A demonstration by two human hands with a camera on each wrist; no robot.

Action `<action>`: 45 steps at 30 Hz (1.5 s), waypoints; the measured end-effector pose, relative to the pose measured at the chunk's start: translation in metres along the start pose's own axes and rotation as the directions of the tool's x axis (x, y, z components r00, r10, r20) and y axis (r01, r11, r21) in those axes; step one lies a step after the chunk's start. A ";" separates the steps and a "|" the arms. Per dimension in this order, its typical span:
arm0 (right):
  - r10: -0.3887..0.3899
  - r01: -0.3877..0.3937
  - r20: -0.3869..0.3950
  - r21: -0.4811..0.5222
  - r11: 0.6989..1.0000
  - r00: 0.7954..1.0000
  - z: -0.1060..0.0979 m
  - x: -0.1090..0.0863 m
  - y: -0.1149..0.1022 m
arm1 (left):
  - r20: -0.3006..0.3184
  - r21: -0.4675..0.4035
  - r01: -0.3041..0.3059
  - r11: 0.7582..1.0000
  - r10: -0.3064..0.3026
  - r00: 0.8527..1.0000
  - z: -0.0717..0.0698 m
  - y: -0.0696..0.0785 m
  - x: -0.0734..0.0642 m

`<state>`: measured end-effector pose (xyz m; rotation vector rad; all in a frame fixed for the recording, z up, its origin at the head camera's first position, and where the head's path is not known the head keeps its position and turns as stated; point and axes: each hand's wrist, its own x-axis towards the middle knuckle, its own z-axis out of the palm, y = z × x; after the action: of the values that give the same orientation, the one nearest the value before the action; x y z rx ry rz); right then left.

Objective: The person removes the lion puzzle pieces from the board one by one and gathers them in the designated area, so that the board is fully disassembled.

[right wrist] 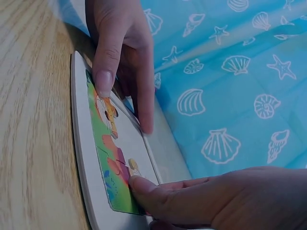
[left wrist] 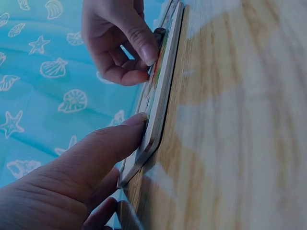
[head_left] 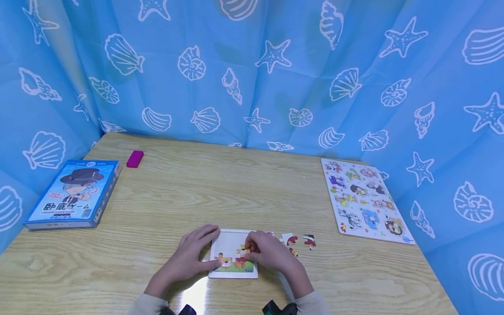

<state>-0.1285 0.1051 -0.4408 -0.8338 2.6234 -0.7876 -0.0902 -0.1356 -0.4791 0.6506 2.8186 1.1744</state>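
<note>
A small white-framed jigsaw puzzle (head_left: 232, 275) lies flat on the table, its lower part filled with pieces picturing a tiger cub on green grass. My left hand (head_left: 193, 253) rests along the frame's left side, thumb pressing the lower-left pieces and fingers at the upper-left edge. From the right, my right hand (head_left: 271, 251) pinches a yellowish puzzle piece (head_left: 242, 250) against the right part of the board; its fingers partly hide the piece. In the right wrist view, the right thumb touches beside a light piece (right wrist: 134, 166). Several loose pieces (head_left: 289, 239) lie just beyond the right hand.
At the left stands a blue game box (head_left: 71, 192), with a magenta block (head_left: 135, 159) behind it. A white board with animal pieces (head_left: 364, 199) lies at the right. The wooden table (head_left: 220, 183) ends against a blue shell-patterned curtain (head_left: 252, 78).
</note>
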 end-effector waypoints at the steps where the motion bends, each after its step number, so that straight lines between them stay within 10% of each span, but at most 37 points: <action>1: -0.001 0.001 -0.003 -0.012 1.000 1.000 0.000 0.000 0.000 | -0.001 -0.001 0.002 1.000 -0.002 1.000 0.000 0.000 0.000; 32: -0.008 0.017 -0.073 0.124 0.992 0.997 -0.011 -0.009 -0.005 | -0.008 0.009 -0.014 1.000 0.015 1.000 0.001 0.001 -0.001; 45: 0.090 -0.061 -0.170 0.167 0.984 0.981 -0.046 -0.035 0.030 | -0.013 0.005 -0.010 1.000 0.010 1.000 -0.002 0.004 -0.001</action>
<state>-0.1326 0.1657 -0.4178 -0.6428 2.6789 -1.0809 -0.0881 -0.1354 -0.4753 0.6605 2.8331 1.1778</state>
